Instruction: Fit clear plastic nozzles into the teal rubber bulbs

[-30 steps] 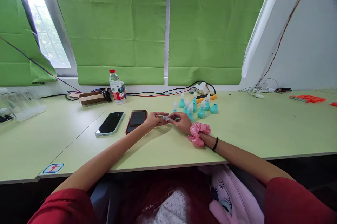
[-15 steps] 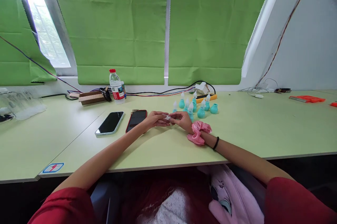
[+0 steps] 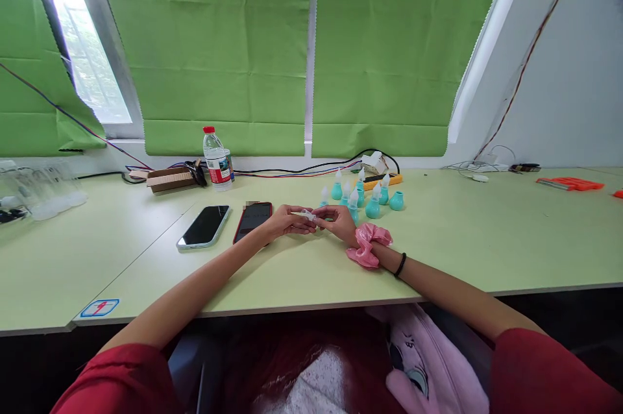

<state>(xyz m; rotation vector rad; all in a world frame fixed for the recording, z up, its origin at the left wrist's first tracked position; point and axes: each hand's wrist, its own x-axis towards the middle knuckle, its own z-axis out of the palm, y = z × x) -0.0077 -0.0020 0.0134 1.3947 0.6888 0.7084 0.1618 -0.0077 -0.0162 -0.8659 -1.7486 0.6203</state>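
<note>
Above the pale green table, my left hand and my right hand meet with bent fingers around a small white piece. Both hands pinch it, and its exact kind is too small to make out. Just behind my right hand stand several turquoise bulb-shaped bases with white flame-shaped tips, such as this small candle lamp. One turquoise base at their right has no tip. A pink scrunchie and a black band sit on my right wrist and forearm.
Left of my hands lie a phone with a red edge and a pale-cased phone. A red-capped bottle and a cardboard tray stand near the wall. Orange-handled tools lie far right. Cables run along the back of the table.
The white piece between my fingers has turned slightly and shows more of its length. My hands stay in nearly the same place, and the view has shifted a little.
</note>
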